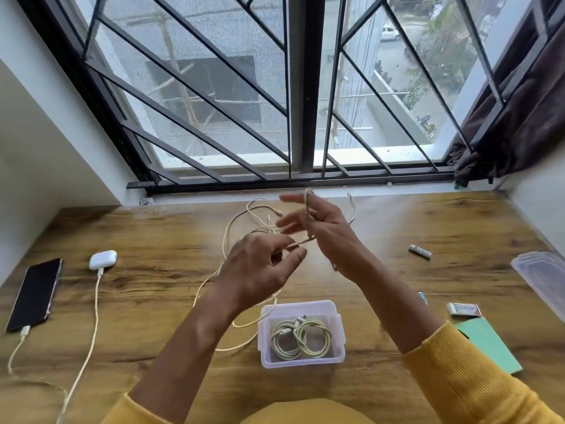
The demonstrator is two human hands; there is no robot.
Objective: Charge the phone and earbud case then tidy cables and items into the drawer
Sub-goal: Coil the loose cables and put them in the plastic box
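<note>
Phone (35,293) & white earbud case (103,259) plugged in far left of our left hand (260,270), which pinches the loose cream cable (241,221) w/ right hand (324,231) looping it; clear plastic box (301,359) below holds coiled cables, drawer unseen.

The desk (428,221) is wood-grain, warm brown with a soft sheen. Near its front edge sits a box (305,310) of translucent, frosted-looking plastic — pale, smooth-looking cables (301,338) coiled inside. Left of the box, the phone (35,293) shows a glossy black face; the earbud case (103,259) beside it is smooth white plastic.
</note>
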